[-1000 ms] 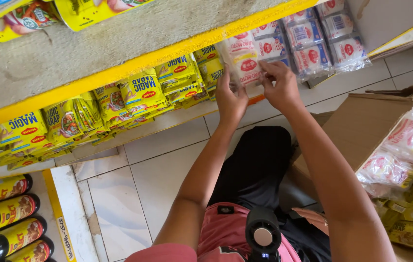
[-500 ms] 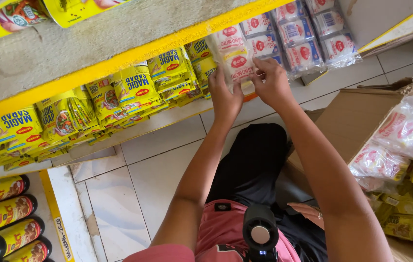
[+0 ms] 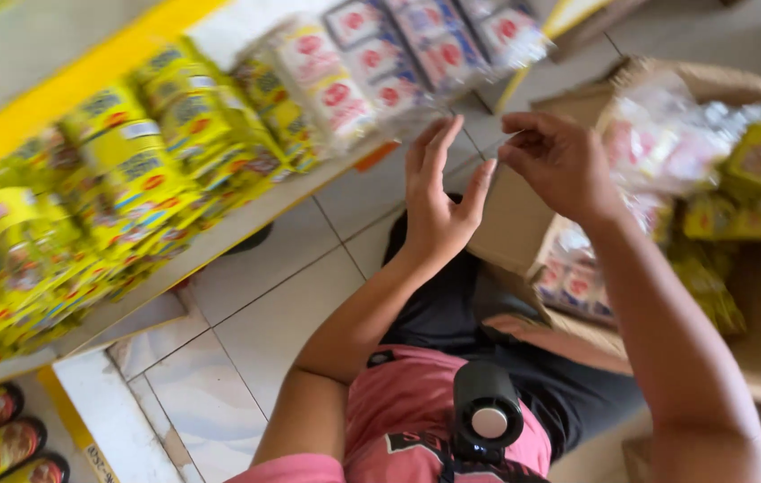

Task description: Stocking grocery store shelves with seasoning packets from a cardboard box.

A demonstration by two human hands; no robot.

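Hands pulled back empty from white noodle packs (image 3: 336,94) on shelf: left hand (image 3: 439,201) spread wide, right hand (image 3: 564,161) loosely curled near carton (image 3: 524,215).

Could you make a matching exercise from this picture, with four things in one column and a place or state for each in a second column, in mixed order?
Things:
1. left hand
2. yellow packets
3. cardboard box
4. white and red packets

Places or states:
A. on the floor at the right, open and filled with packets
B. empty, fingers spread, raised in front of the shelf
C. on the shelf, to the right of the yellow ones
D. stacked along the left part of the shelf

Pairs: 1-B, 2-D, 3-A, 4-C
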